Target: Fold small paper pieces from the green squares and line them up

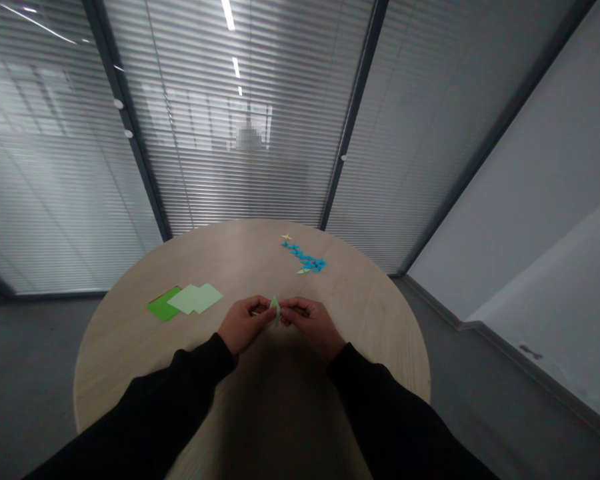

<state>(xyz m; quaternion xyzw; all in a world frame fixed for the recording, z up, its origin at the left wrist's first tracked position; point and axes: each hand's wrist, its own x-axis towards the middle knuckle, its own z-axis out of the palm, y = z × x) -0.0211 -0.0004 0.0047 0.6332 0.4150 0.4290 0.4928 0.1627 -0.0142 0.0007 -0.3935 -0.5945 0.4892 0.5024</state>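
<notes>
- The round table (380, 320) has a smooth, flat top that looks like light wood, with thin lines in it.
- On the left side lie flat sheets of paper with straight edges. Two pale green sheets (207, 297) overlap, and they cover part of a bright green sheet (161, 309). A thin red edge shows along its far side.
- At the far side, a bit to the right, small blue shapes (310, 262) with sharp points sit in a crooked line, bunched up at the near end.
- A yellow pointy shape (286, 237) sits at the far end of the line, and a pale green pointy shape (303, 271) sits at the near end.
- The small folded paper (275, 307) is pale green, thin and pointed at the top. It is up between the two hands, near the middle of the table.
- The left hand (245, 325) pinches its left side, thumb and fingers close together.
- The right hand (314, 327) pinches its right side, fingers curled in. The exact folds are too small to tell.
</notes>
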